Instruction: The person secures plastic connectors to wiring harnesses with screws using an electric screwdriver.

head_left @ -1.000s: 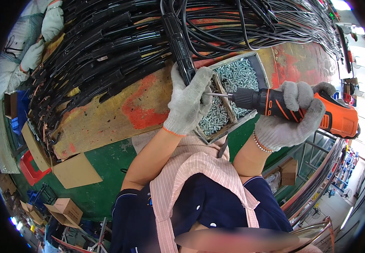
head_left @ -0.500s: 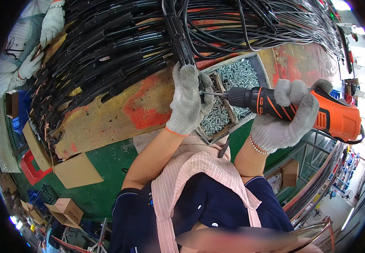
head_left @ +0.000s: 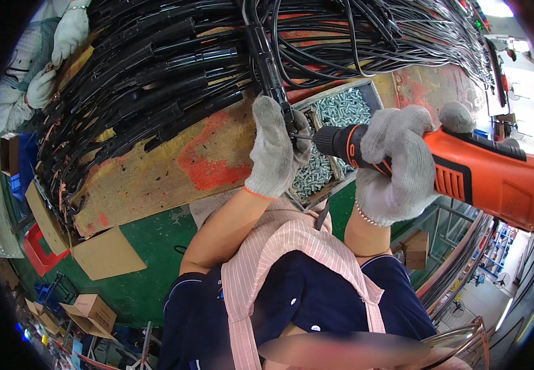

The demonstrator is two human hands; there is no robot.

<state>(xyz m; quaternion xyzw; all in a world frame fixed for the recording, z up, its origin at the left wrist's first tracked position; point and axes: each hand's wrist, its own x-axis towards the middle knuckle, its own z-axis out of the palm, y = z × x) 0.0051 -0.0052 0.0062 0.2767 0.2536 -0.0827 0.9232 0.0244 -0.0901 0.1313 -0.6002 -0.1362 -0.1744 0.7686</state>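
Observation:
My gloved left hand [head_left: 273, 148] is closed around the lower end of a black plastic housing [head_left: 262, 55] with a black cable running from its far end. In my gloved right hand [head_left: 399, 160] is an orange and black power screwdriver [head_left: 483, 176], held level with its chuck pointing left. The bit reaches the housing's end between the left hand's fingers; the exact contact point is too small to make out. Just beyond and below the hands, a divided tray [head_left: 375, 95] holds many small silver screws [head_left: 344, 108] in two compartments, partly hidden by my hands.
Rows of black cabled housings [head_left: 156, 68] cover the worn wooden table [head_left: 149, 179], with cables [head_left: 427, 43] bundled to the right. Another person's gloved hands [head_left: 69, 34] are at the far left. A red stool [head_left: 38, 250] and cardboard boxes [head_left: 91, 314] stand on the green floor.
The power screwdriver has tilted and come nearer to the housing and to me, its rear end lower. My right hand's grip has moved left with it. My left hand keeps its hold.

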